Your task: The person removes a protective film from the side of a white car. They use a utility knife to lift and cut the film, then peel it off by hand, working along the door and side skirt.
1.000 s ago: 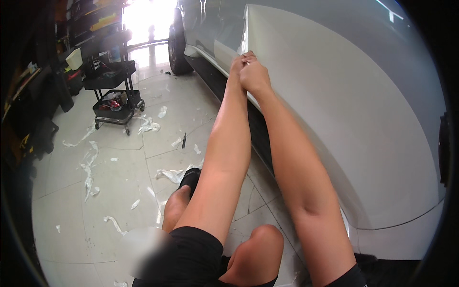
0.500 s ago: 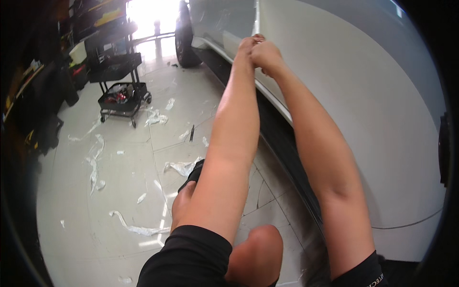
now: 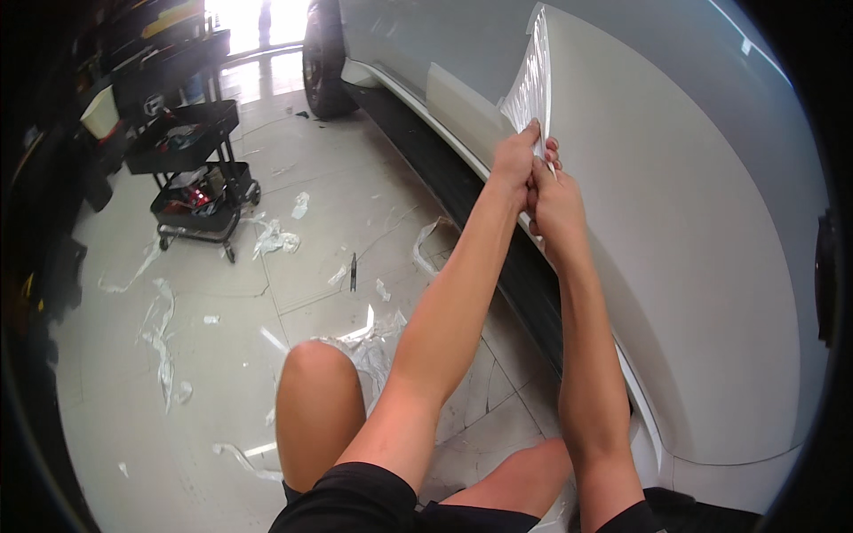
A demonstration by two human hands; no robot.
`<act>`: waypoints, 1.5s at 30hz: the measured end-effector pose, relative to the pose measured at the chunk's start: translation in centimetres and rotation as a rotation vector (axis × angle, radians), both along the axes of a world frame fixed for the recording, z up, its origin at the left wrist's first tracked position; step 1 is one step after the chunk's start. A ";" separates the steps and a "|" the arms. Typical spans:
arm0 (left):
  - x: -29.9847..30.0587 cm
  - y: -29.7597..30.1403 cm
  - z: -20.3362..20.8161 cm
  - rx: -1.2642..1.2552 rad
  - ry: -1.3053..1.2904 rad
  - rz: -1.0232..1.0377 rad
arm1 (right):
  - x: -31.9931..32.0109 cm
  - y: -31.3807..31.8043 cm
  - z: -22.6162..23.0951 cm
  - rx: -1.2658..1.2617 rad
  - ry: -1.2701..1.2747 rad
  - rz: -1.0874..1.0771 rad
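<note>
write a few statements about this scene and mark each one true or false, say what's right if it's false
1. The left hand and right hand both grip a sheet of film at the side of the car. True.
2. The film is smooth and flat just above the hands. False: it is wrinkled there.
3. A wheeled black cart has things in its lower tray. True.
4. The cart is to the right of the car in the picture. False: it is to the left.
5. Whitish scraps lie about on the pale floor. True.
6. Both hands are gloved. False: both are bare.
</note>
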State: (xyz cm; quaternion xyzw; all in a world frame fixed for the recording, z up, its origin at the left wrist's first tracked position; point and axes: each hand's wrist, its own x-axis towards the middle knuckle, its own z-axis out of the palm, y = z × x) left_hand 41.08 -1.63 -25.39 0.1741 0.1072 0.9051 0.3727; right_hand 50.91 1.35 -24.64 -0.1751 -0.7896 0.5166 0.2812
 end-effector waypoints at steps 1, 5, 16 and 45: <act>0.1 -0.3 -0.1 0.020 0.009 -0.014 | 0.1 -0.3 -0.3 -0.046 0.024 0.021; -1.4 -3.0 -1.1 -0.087 0.082 -0.001 | -2.2 -3.2 -2.1 0.133 0.124 -0.082; -9.3 -5.8 -3.9 -0.117 0.278 -0.274 | -8.5 -10.4 -3.4 -0.346 0.070 -0.295; -22.9 -0.1 15.5 -0.780 1.904 0.536 | -19.0 -14.4 -3.1 0.068 0.127 -0.753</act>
